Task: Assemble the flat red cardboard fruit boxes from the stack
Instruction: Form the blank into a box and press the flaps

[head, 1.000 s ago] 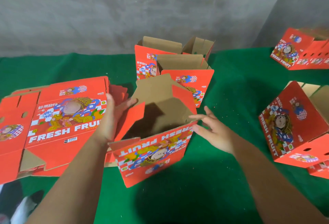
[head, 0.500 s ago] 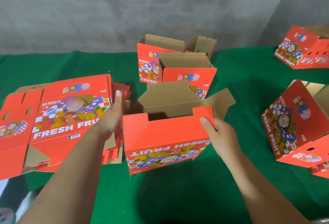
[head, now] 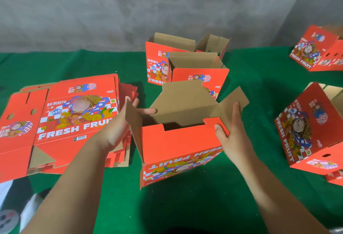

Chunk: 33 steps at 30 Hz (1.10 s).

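Got the box [head: 181,148] standing upside down on the green table [head: 259,88] right in front of me. My left hand [head: 118,129] pinches the left flap [head: 132,122], and my right hand [head: 232,133] grips the right flap [head: 234,103]. I'd fold both side flaps in evenly first. Count: 1 flat stack [head: 74,118] on my left, 2 boxes [head: 196,77] behind, at least 2 on the right.

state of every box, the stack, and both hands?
box in hand: opened upright, top flaps unfolded, print upside down
left hand: grips left flap
right hand: grips right flap
flat stack: unfolded, lying flat
two boxes behind: erected, tops open
boxes at right: erected, tipped on their sides
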Motion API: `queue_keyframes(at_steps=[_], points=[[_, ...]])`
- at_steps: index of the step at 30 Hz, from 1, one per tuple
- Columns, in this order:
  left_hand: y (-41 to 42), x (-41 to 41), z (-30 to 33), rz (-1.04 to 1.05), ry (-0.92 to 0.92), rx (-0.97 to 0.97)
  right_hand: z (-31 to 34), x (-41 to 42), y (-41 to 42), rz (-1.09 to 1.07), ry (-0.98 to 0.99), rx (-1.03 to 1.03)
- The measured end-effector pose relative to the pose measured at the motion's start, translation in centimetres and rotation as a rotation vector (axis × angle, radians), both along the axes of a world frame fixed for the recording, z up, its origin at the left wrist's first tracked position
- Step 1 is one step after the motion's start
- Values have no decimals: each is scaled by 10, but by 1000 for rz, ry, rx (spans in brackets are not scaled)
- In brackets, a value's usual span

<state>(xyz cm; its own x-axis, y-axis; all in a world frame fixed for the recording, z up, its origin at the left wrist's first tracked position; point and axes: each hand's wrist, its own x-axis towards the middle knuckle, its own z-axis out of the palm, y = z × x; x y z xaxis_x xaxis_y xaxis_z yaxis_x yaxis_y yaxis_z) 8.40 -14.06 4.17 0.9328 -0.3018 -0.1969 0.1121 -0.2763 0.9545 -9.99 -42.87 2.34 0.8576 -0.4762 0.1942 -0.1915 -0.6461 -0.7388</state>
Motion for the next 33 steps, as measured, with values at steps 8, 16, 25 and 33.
queue_keyframes(at_steps=[8, 16, 25, 33], points=[[9, -37, 16, -123, -291, 336, -15, -17, 29, 217, -148, -109], [-5, -42, -7, -50, -650, 698, 0, 2, 19, 142, -44, -361], [9, -40, -22, 18, -432, 255, 15, 46, 20, 74, 328, 140], [-8, -50, -14, -52, -427, 751, 8, 48, 34, 5, 432, -249]])
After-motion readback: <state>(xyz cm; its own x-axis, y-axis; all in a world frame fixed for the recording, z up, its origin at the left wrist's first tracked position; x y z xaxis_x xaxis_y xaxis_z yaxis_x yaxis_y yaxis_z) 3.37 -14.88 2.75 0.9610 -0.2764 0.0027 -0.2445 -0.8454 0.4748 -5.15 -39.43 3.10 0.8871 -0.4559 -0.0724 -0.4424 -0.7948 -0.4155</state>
